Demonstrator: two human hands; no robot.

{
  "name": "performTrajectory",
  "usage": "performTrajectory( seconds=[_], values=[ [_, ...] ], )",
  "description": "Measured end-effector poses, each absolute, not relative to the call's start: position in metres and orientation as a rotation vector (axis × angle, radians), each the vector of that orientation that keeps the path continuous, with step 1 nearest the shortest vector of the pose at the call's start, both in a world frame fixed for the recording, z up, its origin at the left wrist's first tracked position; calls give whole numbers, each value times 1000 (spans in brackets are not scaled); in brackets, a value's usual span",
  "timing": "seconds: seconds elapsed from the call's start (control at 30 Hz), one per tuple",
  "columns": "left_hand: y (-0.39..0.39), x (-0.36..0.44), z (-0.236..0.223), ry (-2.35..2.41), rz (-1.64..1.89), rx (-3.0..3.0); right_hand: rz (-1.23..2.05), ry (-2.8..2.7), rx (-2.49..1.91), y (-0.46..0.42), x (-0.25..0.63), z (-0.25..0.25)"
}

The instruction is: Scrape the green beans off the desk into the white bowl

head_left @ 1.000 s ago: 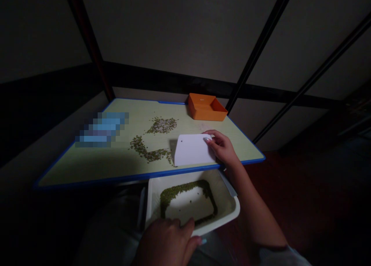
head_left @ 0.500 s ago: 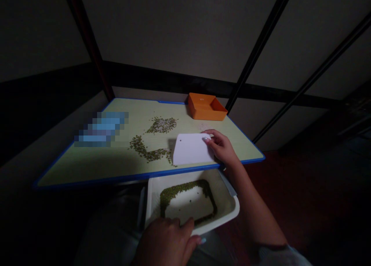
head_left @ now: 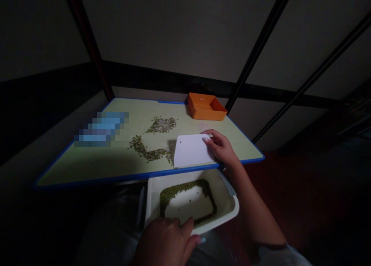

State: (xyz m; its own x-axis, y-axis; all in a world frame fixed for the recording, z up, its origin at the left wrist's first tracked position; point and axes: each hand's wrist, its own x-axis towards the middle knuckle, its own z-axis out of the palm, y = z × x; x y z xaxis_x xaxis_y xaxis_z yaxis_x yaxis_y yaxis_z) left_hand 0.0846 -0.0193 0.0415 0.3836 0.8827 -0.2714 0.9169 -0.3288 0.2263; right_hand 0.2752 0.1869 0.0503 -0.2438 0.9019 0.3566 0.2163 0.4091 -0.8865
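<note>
My right hand (head_left: 220, 147) grips a white plastic scraper (head_left: 191, 150) by its right side, thumb on its face. The scraper has a small hole near its upper left corner, and its lower edge is at the blue-trimmed front edge of the table. Under that edge is a white basin (head_left: 232, 210), with small green grains (head_left: 168, 196) gathered along the edges of its floor. My left hand (head_left: 169, 237) is closed on the basin's near rim. More green grains (head_left: 149, 154) lie in a curved band on the table, left of the scraper.
A pile of green grains mixed with whitish bits (head_left: 162, 125) lies farther back on the table (head_left: 87, 169). An orange open box (head_left: 207, 109) stands at the back right. A blurred-out bluish item (head_left: 101, 129) lies at left. Panelled walls rise behind.
My right hand has drawn the scraper slightly toward me, closer to the table's front edge. The left hand and the basin have hardly moved.
</note>
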Motion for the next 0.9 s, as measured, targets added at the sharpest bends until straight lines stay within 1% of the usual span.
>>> performTrajectory(
  seconds=[0.37,0.9],
  values=[
    [-18,85,41,1553,-135,2313,944,-1728,-959,185,274,52],
    [-19,85,39,1570,-144,2308,858,-1648,-1053,183,272,56]
  ],
)
